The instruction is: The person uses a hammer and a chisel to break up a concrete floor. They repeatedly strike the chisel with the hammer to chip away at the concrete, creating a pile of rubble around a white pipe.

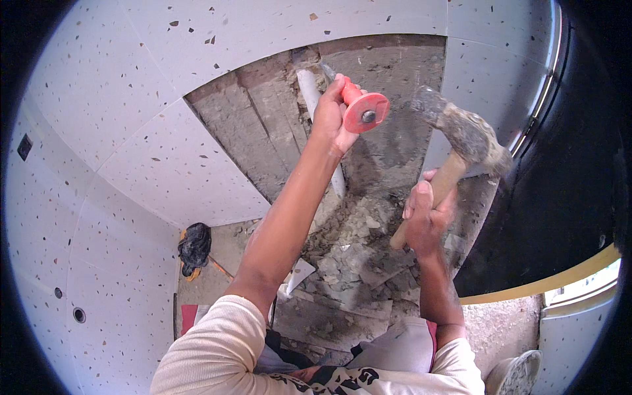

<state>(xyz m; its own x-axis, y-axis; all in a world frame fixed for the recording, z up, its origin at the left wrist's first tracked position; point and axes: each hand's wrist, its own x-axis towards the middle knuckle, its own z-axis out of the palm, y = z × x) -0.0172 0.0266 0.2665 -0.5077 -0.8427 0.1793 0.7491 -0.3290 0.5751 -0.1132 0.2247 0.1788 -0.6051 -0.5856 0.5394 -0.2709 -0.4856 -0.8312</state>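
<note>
My left hand [334, 117] is closed round the red grip of a chisel [366, 113], whose round guard and metal striking end face back toward me. The chisel's blade points up and away, close to the top of a white pipe [308, 89] on the bare mortar wall [388, 72]. In my right hand [429, 214] is a hammer [454, 148], gripped by its wooden handle. Its worn, dusty metal head is raised to the right of the chisel, apart from it.
White speckled tiles [151, 158] frame the bare patch. Broken mortar and rubble [349, 257] lie below it. A black bag-like bundle [195, 247] rests at the left. To the right stands a dark door panel [553, 197]; a dusty bucket [517, 374] is at lower right.
</note>
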